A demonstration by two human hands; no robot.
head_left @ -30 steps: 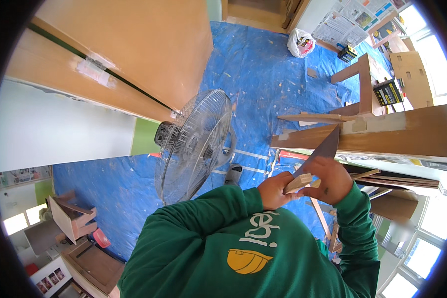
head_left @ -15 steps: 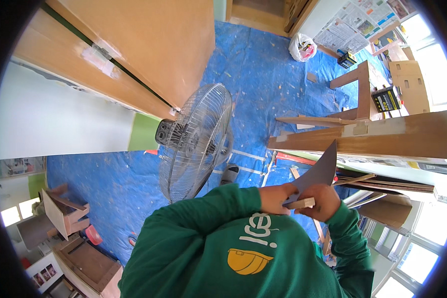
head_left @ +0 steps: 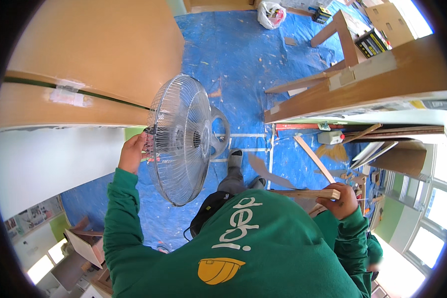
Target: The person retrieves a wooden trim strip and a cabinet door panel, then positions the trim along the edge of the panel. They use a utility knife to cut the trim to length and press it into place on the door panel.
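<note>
My left hand (head_left: 130, 153) is at the back edge of a grey standing fan (head_left: 181, 139), its fingers closed at the wire guard and partly hidden by it. The fan's round cage is tilted toward my body, with its ring-shaped base part (head_left: 221, 131) beyond. In my right hand (head_left: 340, 201) is a narrow wooden block (head_left: 303, 194), gripped at its right end in front of my chest. A thin, curved dark-grey sheet (head_left: 268, 171), like sandpaper, sticks out beyond the block's left end; how it joins the block is hidden.
Paint-spotted blue sheeting (head_left: 243, 54) covers the floor. A wooden panel (head_left: 99, 44) stands left, a long wooden board (head_left: 362, 82) right. Tins (head_left: 372, 43), a white bag (head_left: 271, 15), a broom head (head_left: 332, 151) and scraps lie about. Another person (head_left: 375, 253) shows at lower right.
My left hand has left the block and sheet and reached out to the fan. The fan's cage has turned. My right hand has moved slightly right, still gripping the block.
</note>
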